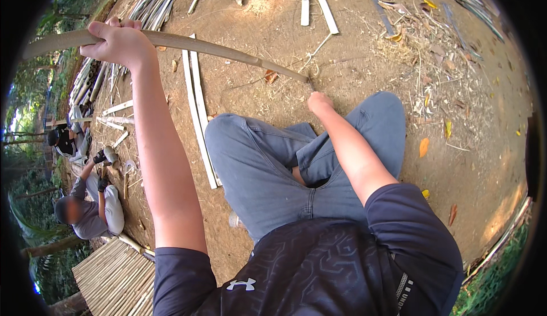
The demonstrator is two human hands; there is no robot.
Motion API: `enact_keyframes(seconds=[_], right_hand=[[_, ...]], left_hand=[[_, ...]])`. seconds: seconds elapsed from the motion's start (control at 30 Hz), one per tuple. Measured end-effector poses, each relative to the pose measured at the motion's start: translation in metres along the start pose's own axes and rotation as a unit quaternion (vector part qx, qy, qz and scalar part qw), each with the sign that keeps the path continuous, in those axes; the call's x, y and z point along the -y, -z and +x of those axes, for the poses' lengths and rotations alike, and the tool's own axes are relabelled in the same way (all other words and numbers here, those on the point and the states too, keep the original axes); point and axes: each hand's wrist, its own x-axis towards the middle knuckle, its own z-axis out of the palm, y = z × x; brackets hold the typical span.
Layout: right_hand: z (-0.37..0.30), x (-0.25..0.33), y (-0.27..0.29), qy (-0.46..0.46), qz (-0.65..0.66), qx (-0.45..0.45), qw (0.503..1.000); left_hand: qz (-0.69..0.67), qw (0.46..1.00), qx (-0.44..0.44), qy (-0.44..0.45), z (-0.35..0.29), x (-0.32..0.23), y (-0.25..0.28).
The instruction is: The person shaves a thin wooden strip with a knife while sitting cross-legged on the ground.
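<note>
A long tan bamboo pole (211, 48) slants across the view from the upper left down to the middle. My left hand (118, 42) is wrapped round it near its raised left part, arm stretched out. Just ahead of my crossed legs, my right hand (321, 103) is closed low over the ground. From its fist sticks a thin dark blade-like tool (310, 83), which meets the pole's near right end. Its grip is hidden in my fingers, and its exact kind cannot be made out.
Split bamboo strips (198, 105) lie left of my legs; more pale strips (305, 3) lie ahead. Bamboo bundles (154, 3) are piled upper left. Two people (94, 205) sit at the left, near a slatted bamboo mat (117, 276). Shavings and leaves (424, 77) litter the ground at right.
</note>
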Motion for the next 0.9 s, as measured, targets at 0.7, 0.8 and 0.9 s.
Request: enact_keyframes(seconds=[0.7,0.8,0.9], right_hand=[[0.006,-0.005,0.034,-0.074,0.546,0.248,0.797],[-0.045,0.003,0.058,0.091,0.315,0.018,0.945],[-0.096,0.014,0.079,0.172,0.131,-0.092,0.972]], left_hand=[[-0.059,0.989,-0.101,0.087,-0.006,-0.014,0.039],[-0.043,0.993,-0.065,0.090,-0.011,-0.024,0.033],[-0.040,0.998,-0.007,0.040,-0.005,-0.016,0.035]])
